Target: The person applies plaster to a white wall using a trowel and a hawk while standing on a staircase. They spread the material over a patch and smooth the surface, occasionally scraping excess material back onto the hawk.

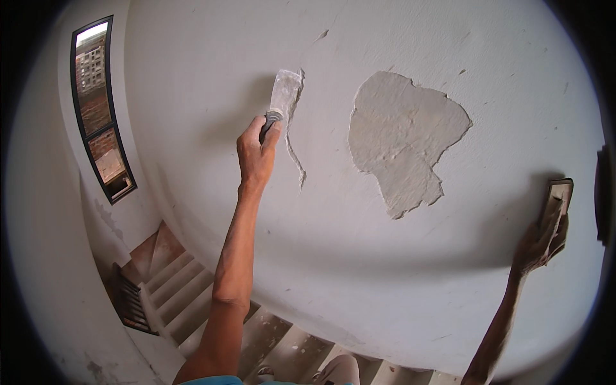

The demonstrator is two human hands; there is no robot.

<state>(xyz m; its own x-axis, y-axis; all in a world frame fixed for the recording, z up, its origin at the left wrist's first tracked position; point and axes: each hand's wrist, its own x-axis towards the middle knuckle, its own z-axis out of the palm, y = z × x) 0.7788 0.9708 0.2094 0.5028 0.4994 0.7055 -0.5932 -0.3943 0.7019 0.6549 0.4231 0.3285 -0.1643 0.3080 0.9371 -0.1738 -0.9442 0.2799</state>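
Observation:
My left hand is closed round the dark handle of a putty knife. Its wide, whitish blade points up and lies at the wall, along a narrow ragged crack in the surface. To the right of this crack is a large irregular patch where the top coat is off and a rougher, greyer layer shows. Far to the right, my right hand grips a flat rectangular hand float, held near or against the wall; whether it touches I cannot tell.
Below me, stairs run down to the left, spotted with pale splashes. A dark railing stands beside them. At the left is a narrow dark-framed window. Small nicks mark the wall, and a dark object sits at the right edge.

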